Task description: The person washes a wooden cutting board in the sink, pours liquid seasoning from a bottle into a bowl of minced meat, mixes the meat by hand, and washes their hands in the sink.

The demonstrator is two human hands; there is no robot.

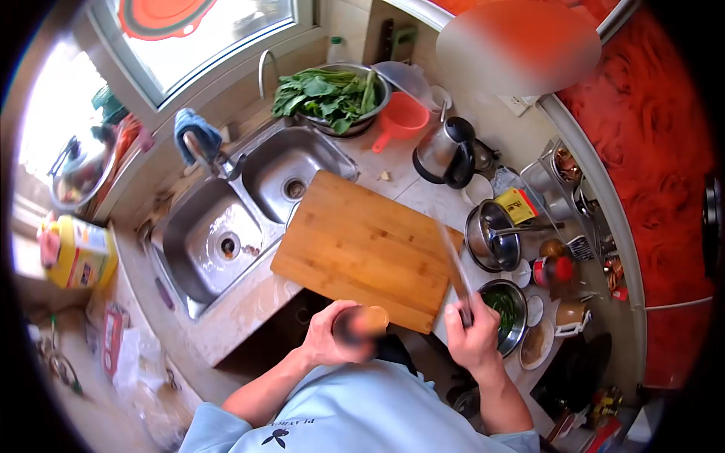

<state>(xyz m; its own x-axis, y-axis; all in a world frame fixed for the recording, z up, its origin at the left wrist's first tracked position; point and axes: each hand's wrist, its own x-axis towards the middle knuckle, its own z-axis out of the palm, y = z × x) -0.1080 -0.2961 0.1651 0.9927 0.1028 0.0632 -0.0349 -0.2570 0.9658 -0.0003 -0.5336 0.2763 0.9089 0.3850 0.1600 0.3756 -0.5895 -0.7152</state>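
My left hand (326, 337) is wrapped round a blurred, dark round object with an orange-tan end (373, 320), in front of my body; what it is I cannot make out. In my right hand (474, 332) is a knife (455, 275), its dark handle in my fist and its blade tilted up over the right edge of the cutting board. The wooden cutting board (370, 245) lies at an angle on the counter beside the sink. Both hands are just past its near edge.
A double steel sink (215, 226) is left of the board. Leafy greens (325, 94) fill a bowl behind it. A kettle (444, 151), a red strainer (402, 119), a steel pot (491, 235) and a bowl of greens (504, 306) stand to the right. A yellow jug (79, 253) is far left.
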